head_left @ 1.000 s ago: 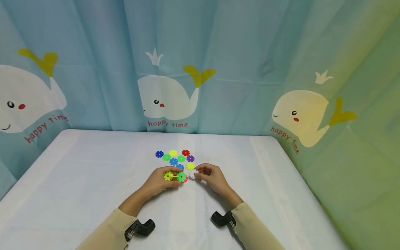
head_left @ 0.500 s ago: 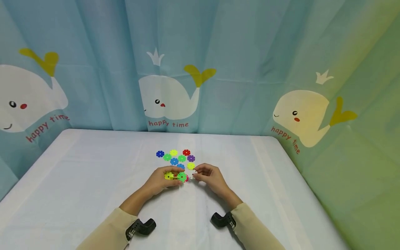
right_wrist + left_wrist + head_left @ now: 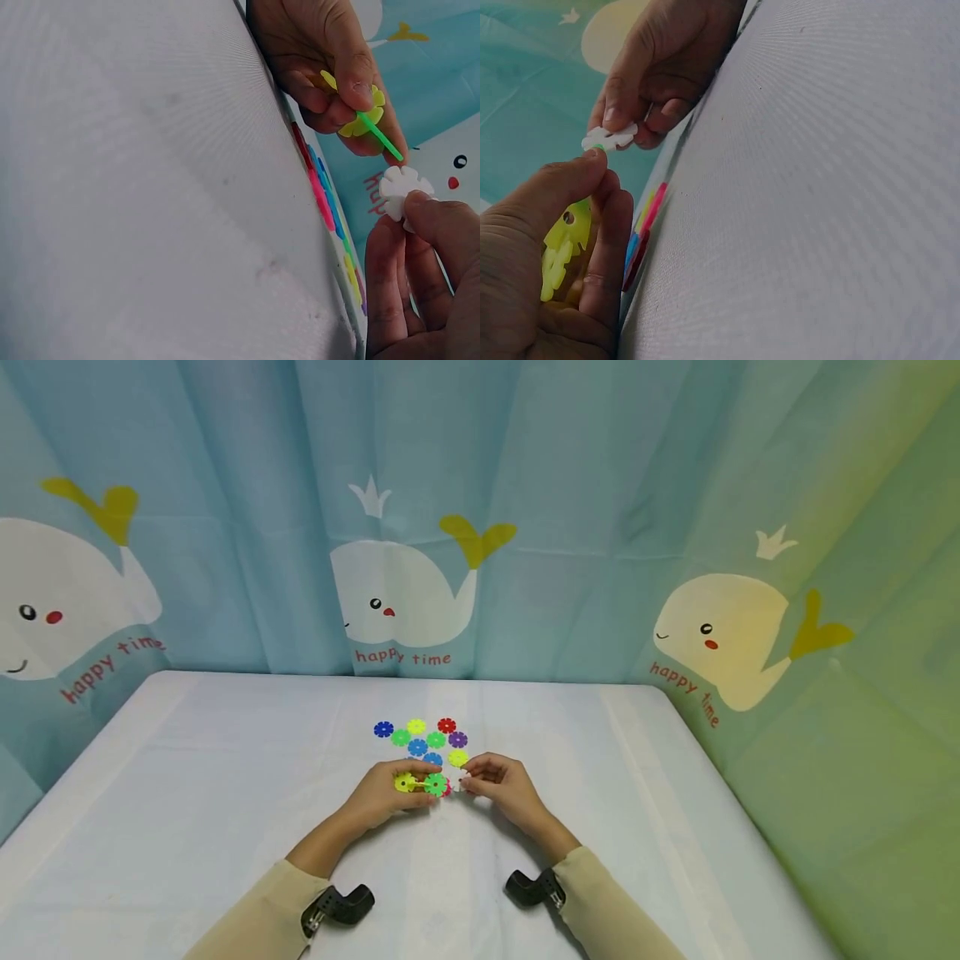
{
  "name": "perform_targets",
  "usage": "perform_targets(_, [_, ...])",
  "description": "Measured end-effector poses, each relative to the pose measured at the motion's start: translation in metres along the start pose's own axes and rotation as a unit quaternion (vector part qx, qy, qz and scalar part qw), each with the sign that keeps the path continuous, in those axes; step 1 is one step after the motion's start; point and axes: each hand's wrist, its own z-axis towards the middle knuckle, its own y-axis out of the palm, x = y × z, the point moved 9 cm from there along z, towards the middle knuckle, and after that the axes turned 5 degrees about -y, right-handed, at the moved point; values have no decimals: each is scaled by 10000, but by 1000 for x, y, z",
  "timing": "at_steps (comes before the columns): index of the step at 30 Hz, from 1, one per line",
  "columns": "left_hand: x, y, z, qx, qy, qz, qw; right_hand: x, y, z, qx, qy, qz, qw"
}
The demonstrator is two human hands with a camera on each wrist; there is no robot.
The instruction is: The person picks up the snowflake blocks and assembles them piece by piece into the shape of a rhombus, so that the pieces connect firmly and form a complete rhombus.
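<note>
On the blue-green fabric curtain [image 3: 585, 485] I can read "happy time" three times in red lowercase lettering [image 3: 403, 657], each beneath a white cartoon whale [image 3: 408, 585] with yellow tail flukes [image 3: 475, 550], climbing at left, nearly level mid-curtain, dipping at right.

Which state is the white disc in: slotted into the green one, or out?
Out. The right hand pinches the white disc, and the right wrist view shows a gap between it and the green disc.
</note>
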Motion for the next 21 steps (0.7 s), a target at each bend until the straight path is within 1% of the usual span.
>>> perform_targets(8, [0,1,0,-56,-56,-11,10000,-1,2,-1,-78,-57,-58,9999])
perform_targets(17, [-2,1,2,41,-117,100,9999,-3,4,-2,-82,-63,-22,9999])
perform_targets(21, [-3,1,2,17,-164,30,9999,-1,6,-1,-72,-58,-98,9999])
